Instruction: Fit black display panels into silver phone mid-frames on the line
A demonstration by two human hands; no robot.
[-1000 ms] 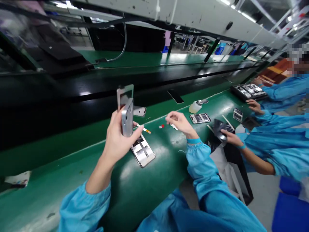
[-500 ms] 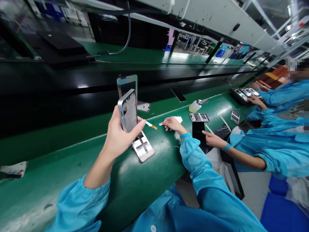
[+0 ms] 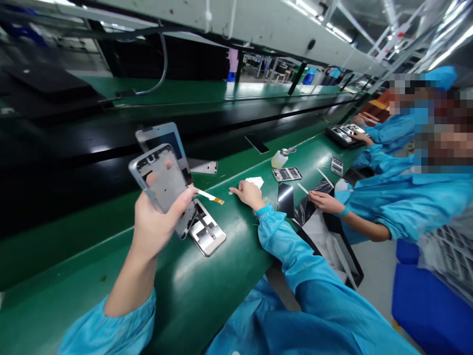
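Note:
My left hand is closed around a grey phone frame, holding it tilted above the bench. Behind the frame stands another phone part with a dark panel. A thin white strip with an orange end sticks out to the right beside my left thumb. Just below lies an opened phone with its inside showing. My right hand rests low over the bench, one digit stretched out at a tiny pale piece and the other fingers curled. Beside it is a white paper piece.
A dark phone screen, a bottle of yellowish liquid and an opened phone lie farther back. A co-worker's hand is at a pale strip, near a black panel. A black tray stands farther right.
The frame in my left hand has turned to show its flat inner face. My right fingers have gone from a pinch to one stretched digit. The co-worker's hand has left the black panel.

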